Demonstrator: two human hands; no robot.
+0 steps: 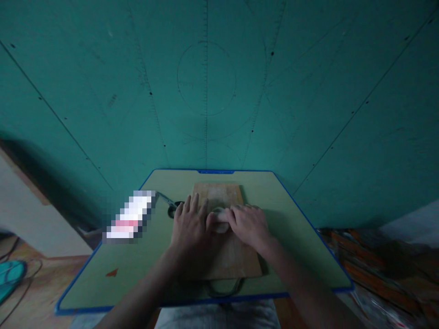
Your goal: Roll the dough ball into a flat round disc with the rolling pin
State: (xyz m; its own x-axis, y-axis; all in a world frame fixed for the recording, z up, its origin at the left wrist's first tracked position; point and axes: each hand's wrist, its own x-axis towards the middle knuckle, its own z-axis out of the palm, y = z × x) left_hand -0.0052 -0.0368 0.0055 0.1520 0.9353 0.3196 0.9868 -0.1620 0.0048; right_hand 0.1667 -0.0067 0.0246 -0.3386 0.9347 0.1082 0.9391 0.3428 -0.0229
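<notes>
A wooden board (240,256) lies on the table, with a small pale, round thing (221,227) on its middle, partly covered by my hands; its kind I cannot make out. My left hand (192,224) is over the board's left edge, its fingers stretched out and apart, its thumb against the pale thing. From the right, my right hand (248,224) reaches in with bent fingers and pinches at the pale thing's near side. Just left of my left fingertips lie scissors (167,199) with dark handles, partly hidden by that hand.
The light-green tabletop (291,251) has a blue rim. On its left lie a blurred-out white and pink item (132,214) and a small orange scrap (111,273). A dark loop (224,293) sticks out below the board. Behind stands a green wall (219,91) with drawn lines.
</notes>
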